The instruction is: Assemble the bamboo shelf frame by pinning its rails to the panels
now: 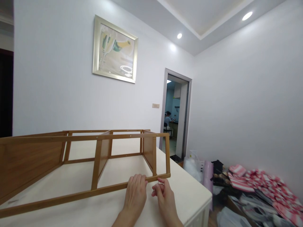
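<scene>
A brown wooden shelf rack (96,164) lies on its side across a cream-white tabletop (118,201). Its panels stand upright between the long rails. My left hand (136,192) is closed over the front lower rail, not far from the rack's right end. Just right of it, my right hand (164,194) has its thumb and fingers pinched together below the same rail, close to the corner joint. A small thin thing may sit between those fingers, too small to make out. Small round metallic fastener heads show along the upper rail.
Right of the table, the floor holds a pink-and-white striped cloth pile (267,186), a purple roll (207,176), and plastic bags (232,217). A framed picture (115,49) hangs on the wall. Through the doorway (176,116) a person (168,119) sits in another room.
</scene>
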Tool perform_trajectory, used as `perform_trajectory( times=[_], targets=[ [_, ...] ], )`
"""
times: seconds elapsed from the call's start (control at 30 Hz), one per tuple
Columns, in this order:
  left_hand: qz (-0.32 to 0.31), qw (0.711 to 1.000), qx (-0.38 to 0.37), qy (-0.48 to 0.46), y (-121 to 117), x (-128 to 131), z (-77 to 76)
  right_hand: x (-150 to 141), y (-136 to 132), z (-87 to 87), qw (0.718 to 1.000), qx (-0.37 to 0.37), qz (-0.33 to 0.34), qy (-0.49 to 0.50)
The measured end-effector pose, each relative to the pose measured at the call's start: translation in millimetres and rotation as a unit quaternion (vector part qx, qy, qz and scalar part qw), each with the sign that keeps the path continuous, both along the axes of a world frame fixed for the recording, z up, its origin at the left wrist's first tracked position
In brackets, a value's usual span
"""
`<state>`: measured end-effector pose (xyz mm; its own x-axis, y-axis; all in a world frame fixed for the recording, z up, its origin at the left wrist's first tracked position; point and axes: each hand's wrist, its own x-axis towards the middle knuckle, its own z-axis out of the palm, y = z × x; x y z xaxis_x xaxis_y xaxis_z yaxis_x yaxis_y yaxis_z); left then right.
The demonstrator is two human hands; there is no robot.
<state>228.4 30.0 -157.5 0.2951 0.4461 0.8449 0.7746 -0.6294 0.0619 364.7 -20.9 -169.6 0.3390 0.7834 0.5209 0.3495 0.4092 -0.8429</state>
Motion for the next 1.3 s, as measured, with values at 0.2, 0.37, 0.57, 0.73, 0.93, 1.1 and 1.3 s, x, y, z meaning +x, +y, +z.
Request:
perform_trajectory(
  times=[0.2, 0.37, 0.57, 0.73, 0.93, 1.1, 1.3],
  targets=[
    [-0.002, 1.0, -0.006, -0.008, -1.6, 1.5, 1.0, 10.5, 3.9, -8.6, 0.996, 0.044, -0.001, -0.082],
    [-0.005, 1.0, -0.002, -0.017, -1.2, 2.5, -0.2, 23.7, 12.2, -15.8, 0.967, 0.085, -0.076, -0.228],
    [-0.003, 1.0, -0.007, -0.02, -3.3, 2.8, 0.6, 21.6, 6.9, 11.2, 0.905, 0.122, -0.185, -0.364],
    [0.007, 1.0, -0.014, -0.017, -5.3, 3.6, 3.0, 17.7, 10.1, 34.8, 0.962, 0.01, -0.184, -0.2],
    [0.007, 1.0, -0.003, -0.027, -5.3, 4.9, 3.8, 26.9, 17.4, 26.3, 0.964, -0.14, 0.025, 0.225],
    [0.009, 1.0, 0.0, -0.029, -5.4, 4.9, 3.7, 23.1, 12.5, 13.9, 0.945, -0.14, 0.046, 0.293],
    [0.002, 1.0, -0.01, -0.019, -1.7, 2.7, 0.9, 28.2, 4.1, 3.1, 0.987, -0.033, -0.104, 0.116]
  ],
)
